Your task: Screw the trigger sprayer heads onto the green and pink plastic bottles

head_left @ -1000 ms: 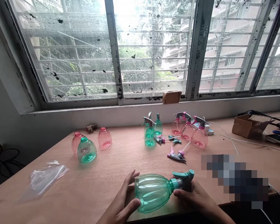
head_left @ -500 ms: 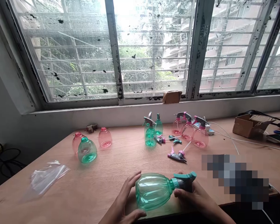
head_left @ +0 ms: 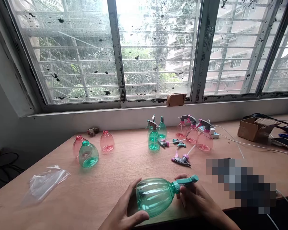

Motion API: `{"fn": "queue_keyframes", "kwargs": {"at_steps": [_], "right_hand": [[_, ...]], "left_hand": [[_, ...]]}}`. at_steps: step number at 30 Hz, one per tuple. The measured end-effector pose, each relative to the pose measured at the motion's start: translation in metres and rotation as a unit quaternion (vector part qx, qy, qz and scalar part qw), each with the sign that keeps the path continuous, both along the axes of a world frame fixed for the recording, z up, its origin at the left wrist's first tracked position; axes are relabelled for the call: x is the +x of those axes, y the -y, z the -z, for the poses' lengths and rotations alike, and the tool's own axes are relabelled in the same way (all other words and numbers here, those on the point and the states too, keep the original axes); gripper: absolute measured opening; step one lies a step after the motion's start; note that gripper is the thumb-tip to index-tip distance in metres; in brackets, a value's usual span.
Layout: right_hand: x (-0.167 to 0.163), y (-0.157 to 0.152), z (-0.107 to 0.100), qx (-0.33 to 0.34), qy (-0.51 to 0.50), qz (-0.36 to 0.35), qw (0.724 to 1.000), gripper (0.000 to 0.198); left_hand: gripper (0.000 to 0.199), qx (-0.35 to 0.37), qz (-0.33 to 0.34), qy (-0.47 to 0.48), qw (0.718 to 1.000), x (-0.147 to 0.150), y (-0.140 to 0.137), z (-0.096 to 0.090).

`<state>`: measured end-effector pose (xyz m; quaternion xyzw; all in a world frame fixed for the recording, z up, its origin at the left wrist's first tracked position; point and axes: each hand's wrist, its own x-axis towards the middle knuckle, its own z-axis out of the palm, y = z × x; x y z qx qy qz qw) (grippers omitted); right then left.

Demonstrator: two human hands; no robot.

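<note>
A clear green spray bottle (head_left: pixel 155 196) lies on its side in the air near the table's front edge, its neck pointing right. My left hand (head_left: pixel 126 204) is wrapped around the base, thumb below and fingers behind. At the neck, my right hand (head_left: pixel 194 196) grips the spray head (head_left: pixel 186 181), which has a teal trigger on its upper side. Some right fingers are hidden behind the head. Farther back lie loose spray heads: a grey and pink one (head_left: pixel 181 159), another grey and pink one (head_left: pixel 164 143) and a teal one (head_left: pixel 179 142).
Open bottles, pink (head_left: pixel 107 142) and green (head_left: pixel 88 156), stand at left behind a plastic bag (head_left: pixel 46 185). Green spray bottles (head_left: pixel 154 140) and pink ones (head_left: pixel 204 140) with heads stand at the back. A cardboard box (head_left: pixel 254 129), cables and a blurred patch (head_left: pixel 244 182) are at right.
The bottle has shifted slightly left in my hands. Its spray head has turned, and the right fingers have changed their hold around the collar. Other things on the table have stayed put.
</note>
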<state>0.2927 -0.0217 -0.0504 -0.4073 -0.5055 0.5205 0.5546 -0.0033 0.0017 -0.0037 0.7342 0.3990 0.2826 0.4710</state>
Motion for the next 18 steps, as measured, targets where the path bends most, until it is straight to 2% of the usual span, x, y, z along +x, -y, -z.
{"fn": "queue_keyframes", "kwargs": {"at_steps": [4, 11, 15, 18], "right_hand": [[-0.001, 0.000, 0.000, -0.023, 0.005, -0.014, 1.000, 0.055], [-0.002, 0.002, -0.003, -0.015, 0.069, -0.045, 0.997, 0.053], [-0.006, 0.002, -0.005, -0.013, 0.082, -0.021, 0.996, 0.051], [-0.007, 0.000, -0.006, -0.028, 0.084, -0.011, 0.996, 0.054]], "left_hand": [[0.086, 0.005, 0.005, 0.032, 0.999, -0.001, -0.003, 0.005], [0.094, 0.013, 0.057, 0.095, 0.994, -0.004, -0.011, 0.036], [0.095, 0.069, 0.069, 0.053, 0.994, -0.005, -0.015, 0.042], [0.096, 0.129, 0.046, 0.005, 0.991, -0.006, -0.013, 0.040]]}}
